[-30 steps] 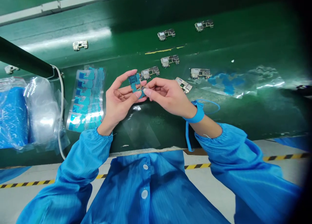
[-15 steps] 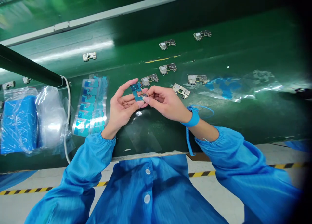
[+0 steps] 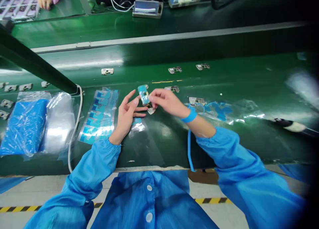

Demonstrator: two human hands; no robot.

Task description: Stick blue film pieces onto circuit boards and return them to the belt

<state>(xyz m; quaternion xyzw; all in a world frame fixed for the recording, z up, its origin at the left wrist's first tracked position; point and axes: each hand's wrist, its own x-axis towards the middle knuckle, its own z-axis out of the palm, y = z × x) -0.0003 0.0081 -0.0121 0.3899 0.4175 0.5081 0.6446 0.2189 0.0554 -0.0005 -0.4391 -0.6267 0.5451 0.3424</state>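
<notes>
Between thumb and fingers, my right hand (image 3: 165,101) pinches a small circuit board (image 3: 143,94) with blue film on its face, held tilted above the bench. My left hand (image 3: 126,114) is just left of it with fingers spread, and appears to hold nothing. Below the held board, another circuit board (image 3: 151,109) lies partly hidden by my right fingers. To the left of my left hand is a clear sheet of blue film pieces (image 3: 99,111). A blue wrist strap (image 3: 190,114) with a cord circles my right wrist.
More circuit boards (image 3: 196,101) lie scattered across the green bench (image 3: 239,79). At left are a bagged blue pack (image 3: 25,126), a white cable (image 3: 77,122) and a dark post (image 3: 45,66). A co-worker's hand (image 3: 45,0) shows at the far bench.
My left hand has come off the circuit board, its fingers now spread. The board stays in my right hand and has turned. The view has tilted up, showing more of the far bench.
</notes>
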